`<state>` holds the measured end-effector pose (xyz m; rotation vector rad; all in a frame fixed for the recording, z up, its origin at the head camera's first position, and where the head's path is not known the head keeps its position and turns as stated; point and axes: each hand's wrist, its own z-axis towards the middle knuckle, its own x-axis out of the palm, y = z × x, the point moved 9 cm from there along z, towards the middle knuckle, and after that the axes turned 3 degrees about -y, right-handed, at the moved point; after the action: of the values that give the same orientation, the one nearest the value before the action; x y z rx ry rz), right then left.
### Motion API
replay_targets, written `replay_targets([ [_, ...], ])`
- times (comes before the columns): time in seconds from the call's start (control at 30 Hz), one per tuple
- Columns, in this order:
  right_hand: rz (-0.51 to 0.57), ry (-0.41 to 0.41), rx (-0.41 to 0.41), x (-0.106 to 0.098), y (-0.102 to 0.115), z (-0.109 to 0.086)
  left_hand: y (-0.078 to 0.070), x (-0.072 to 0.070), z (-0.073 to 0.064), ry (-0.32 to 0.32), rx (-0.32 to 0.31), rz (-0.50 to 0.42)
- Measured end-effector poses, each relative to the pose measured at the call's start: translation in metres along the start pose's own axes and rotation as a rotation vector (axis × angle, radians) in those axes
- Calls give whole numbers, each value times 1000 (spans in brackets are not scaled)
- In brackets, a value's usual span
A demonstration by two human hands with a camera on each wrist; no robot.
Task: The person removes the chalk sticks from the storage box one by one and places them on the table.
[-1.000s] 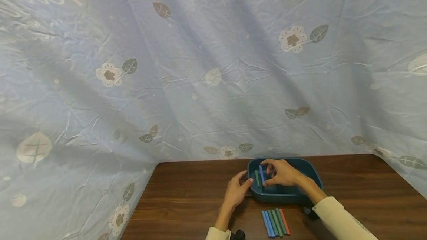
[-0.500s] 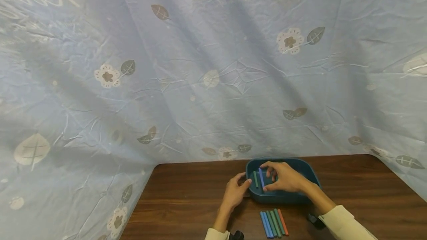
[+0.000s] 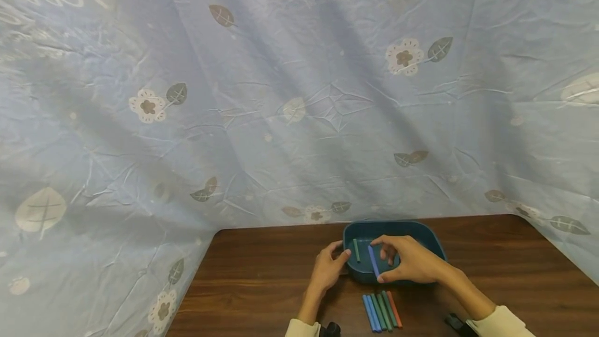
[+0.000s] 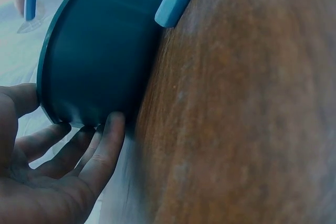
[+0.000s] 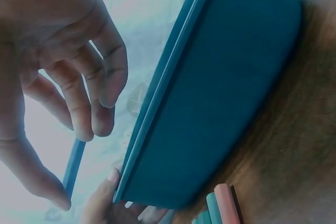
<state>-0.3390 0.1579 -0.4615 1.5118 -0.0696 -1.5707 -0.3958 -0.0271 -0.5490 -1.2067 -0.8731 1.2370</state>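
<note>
Between thumb and fingertips, my right hand [image 3: 409,261] pinches a thin blue stick [image 3: 373,260], chalk-like in shape, by its two ends. In the right wrist view the blue stick [image 5: 74,167] is up above the rim of the teal plastic bin [image 5: 220,87]. My left hand [image 3: 328,268] holds the bin's left end. Its thumb lies at the rim and its fingers press the outer wall, as the left wrist view shows. Inside the bin [image 3: 393,276], near the left wall, lies one green stick [image 3: 356,250].
Several sticks lie side by side on the wooden table [image 3: 262,280] in front of the bin: blue sticks [image 3: 372,313], green sticks [image 3: 385,311] and an orange-red stick [image 3: 394,308]. A pale blue patterned cloth [image 3: 299,92] hangs behind the table.
My right hand has moved toward me and slightly right with the blue stick, away from the green one in the bin. The left hand stays at the bin's end.
</note>
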Motion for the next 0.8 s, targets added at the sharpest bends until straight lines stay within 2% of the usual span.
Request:
replay_targets([
  [0.3, 30, -7, -2, -4, 2, -30, 2, -1, 0, 2, -5, 19],
  [0.57, 130, 19, -13, 4, -1, -56, 3, -1, 0, -11, -2, 42],
  [0.73, 147, 19, -35, 8, -7, -66, 0, -1, 0, -10, 8, 47],
  [0.8, 152, 26, -29, 10, -10, -69, -1, -2, 0, -14, 11, 78],
])
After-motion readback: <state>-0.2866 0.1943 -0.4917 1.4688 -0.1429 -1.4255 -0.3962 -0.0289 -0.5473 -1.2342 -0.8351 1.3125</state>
